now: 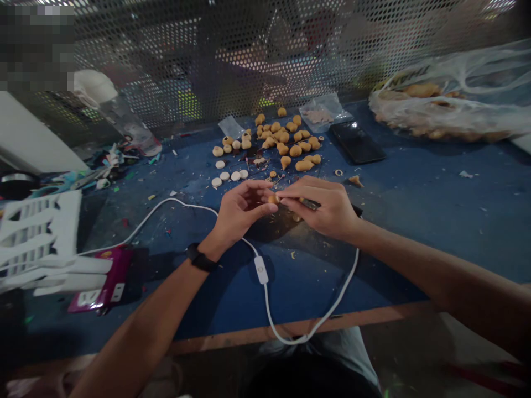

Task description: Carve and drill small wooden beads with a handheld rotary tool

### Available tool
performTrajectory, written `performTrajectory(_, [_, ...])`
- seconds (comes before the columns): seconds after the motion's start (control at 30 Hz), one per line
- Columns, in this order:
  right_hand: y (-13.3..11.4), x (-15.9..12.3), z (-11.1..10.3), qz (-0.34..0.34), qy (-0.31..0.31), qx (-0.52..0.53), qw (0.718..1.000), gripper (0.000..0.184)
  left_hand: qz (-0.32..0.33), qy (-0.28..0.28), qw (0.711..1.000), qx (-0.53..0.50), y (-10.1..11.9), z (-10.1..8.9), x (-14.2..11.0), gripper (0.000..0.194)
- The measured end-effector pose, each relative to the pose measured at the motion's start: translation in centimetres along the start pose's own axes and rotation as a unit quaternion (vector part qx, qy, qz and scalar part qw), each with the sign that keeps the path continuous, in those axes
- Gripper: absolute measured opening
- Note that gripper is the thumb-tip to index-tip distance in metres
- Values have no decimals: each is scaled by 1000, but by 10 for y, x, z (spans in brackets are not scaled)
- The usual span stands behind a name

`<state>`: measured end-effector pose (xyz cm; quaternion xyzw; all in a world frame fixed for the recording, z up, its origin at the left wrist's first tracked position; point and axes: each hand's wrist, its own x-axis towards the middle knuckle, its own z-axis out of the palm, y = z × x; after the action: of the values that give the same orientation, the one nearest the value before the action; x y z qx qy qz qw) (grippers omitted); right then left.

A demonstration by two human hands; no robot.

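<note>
Above the middle of the table, my left hand pinches a small round brown gourd piece between thumb and fingers. My right hand meets it from the right, thumb and fingertips closed at the piece's pale edge; what they grip is too small to make out. Just beyond my hands lie several small tan gourds in a loose heap. Left of them are several cut gourd pieces and several white round discs. A pale ring and a cut gourd tip lie beyond my right hand.
A white cable with an inline switch loops before me, over the table edge. A black phone and a gourd-filled plastic bag lie right. At left are a bottle, a white slotted panel and a purple packet.
</note>
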<state>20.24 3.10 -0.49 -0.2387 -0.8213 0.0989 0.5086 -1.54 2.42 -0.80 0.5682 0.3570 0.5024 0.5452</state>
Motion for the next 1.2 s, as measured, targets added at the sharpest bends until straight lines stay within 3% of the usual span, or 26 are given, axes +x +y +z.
performTrajectory(0.4, [-6, 1, -2, 42, -32, 18, 998, 22, -7, 6, 1000, 13, 2, 1, 0, 47])
performTrajectory(0.87, [-5, 4, 1, 119, -33, 98, 988, 11, -48, -51, 997, -45, 4, 4, -4, 41])
performTrajectory(1.03, [-6, 2, 1, 154, -17, 65, 986, 13, -113, -38, 987, -110, 9, 6, -5, 49])
performTrajectory(1.2, [-5, 4, -2, 128, -1, 44, 991, 11, -171, -47, 970, -165, 12, 11, -7, 52])
